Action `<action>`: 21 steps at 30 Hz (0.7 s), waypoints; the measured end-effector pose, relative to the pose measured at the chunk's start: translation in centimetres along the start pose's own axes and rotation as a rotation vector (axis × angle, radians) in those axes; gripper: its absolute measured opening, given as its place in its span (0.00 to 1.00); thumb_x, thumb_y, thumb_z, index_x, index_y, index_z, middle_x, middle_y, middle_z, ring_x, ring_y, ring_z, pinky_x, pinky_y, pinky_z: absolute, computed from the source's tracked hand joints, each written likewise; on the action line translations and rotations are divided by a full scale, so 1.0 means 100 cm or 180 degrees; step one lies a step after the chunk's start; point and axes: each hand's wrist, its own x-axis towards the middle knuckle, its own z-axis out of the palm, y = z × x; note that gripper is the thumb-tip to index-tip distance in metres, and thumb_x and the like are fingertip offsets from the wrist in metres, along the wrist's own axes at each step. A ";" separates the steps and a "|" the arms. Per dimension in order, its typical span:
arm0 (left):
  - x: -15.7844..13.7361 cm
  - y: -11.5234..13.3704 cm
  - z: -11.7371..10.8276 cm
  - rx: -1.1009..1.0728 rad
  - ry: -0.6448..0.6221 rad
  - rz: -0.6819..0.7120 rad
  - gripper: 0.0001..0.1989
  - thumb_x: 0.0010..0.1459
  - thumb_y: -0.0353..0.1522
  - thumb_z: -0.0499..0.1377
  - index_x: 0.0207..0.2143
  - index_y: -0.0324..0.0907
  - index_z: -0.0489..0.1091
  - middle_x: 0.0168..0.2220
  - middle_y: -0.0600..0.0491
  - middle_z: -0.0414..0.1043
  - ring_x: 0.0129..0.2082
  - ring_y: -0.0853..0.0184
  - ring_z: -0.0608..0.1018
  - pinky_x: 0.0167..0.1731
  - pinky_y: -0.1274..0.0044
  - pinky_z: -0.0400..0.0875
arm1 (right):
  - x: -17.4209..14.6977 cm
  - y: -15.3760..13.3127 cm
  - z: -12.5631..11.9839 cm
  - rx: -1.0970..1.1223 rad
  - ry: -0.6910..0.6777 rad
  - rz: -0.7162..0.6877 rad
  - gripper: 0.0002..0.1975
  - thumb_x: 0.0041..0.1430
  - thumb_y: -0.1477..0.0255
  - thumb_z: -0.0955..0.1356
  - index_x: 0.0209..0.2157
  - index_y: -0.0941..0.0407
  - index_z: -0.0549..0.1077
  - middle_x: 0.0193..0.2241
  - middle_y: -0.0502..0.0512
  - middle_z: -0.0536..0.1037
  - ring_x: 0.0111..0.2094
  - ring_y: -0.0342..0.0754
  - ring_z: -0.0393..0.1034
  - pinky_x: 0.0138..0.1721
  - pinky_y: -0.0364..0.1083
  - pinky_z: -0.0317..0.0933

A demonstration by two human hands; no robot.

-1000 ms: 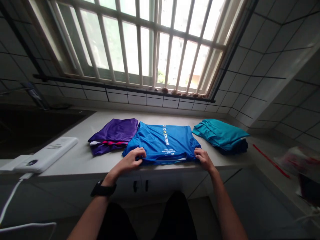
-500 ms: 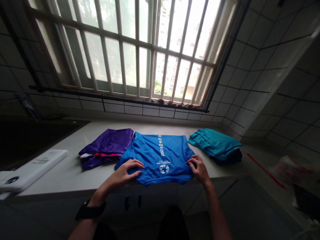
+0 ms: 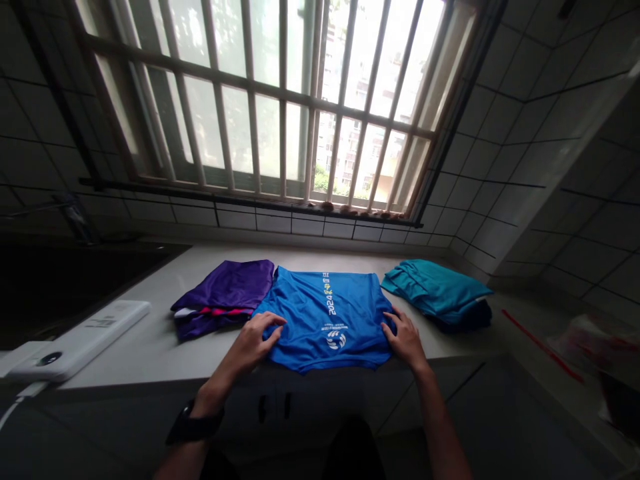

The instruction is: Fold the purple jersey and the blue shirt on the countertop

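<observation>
A blue sports shirt lies spread flat on the counter in front of me, with white and yellow print down its middle and a round white logo near its front edge. My left hand rests at the shirt's left edge, fingers bent and thumb apart from them. At the right edge, my right hand touches the cloth, thumb and fingers spread with blue fabric showing between them. Left of the shirt sits a folded purple stack with a pink and white layer. A folded teal garment lies on dark blue cloth to the right.
A white power bank with a cable lies on the left of the white counter. Behind it are a dark sink and a tap. A red strip and a clear plastic bag lie on the right.
My left hand has shifted slightly outward to the shirt's left edge. My right hand stays at the right edge, its fingers a little more spread. The whole view has moved slightly.
</observation>
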 end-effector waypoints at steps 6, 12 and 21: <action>-0.001 -0.019 0.003 0.0998 0.0153 -0.0113 0.18 0.64 0.40 0.53 0.46 0.48 0.81 0.57 0.44 0.78 0.59 0.49 0.76 0.58 0.58 0.70 | 0.002 0.003 0.007 -0.0290 0.0005 0.0140 0.18 0.67 0.64 0.65 0.51 0.52 0.81 0.58 0.62 0.79 0.60 0.61 0.72 0.65 0.63 0.58; -0.002 -0.031 0.007 0.0957 0.0208 -0.0196 0.18 0.64 0.40 0.52 0.46 0.46 0.79 0.50 0.46 0.79 0.49 0.54 0.79 0.52 0.64 0.74 | -0.001 -0.003 0.002 -0.0426 0.0031 0.0280 0.19 0.68 0.66 0.62 0.52 0.54 0.81 0.58 0.66 0.78 0.60 0.62 0.72 0.64 0.64 0.58; -0.006 -0.038 0.017 0.1109 0.0307 -0.0176 0.19 0.66 0.39 0.50 0.48 0.45 0.78 0.51 0.44 0.78 0.51 0.54 0.78 0.54 0.62 0.73 | -0.002 -0.011 -0.001 -0.0574 -0.0158 0.0399 0.20 0.68 0.66 0.62 0.56 0.54 0.78 0.60 0.61 0.77 0.62 0.58 0.69 0.66 0.59 0.55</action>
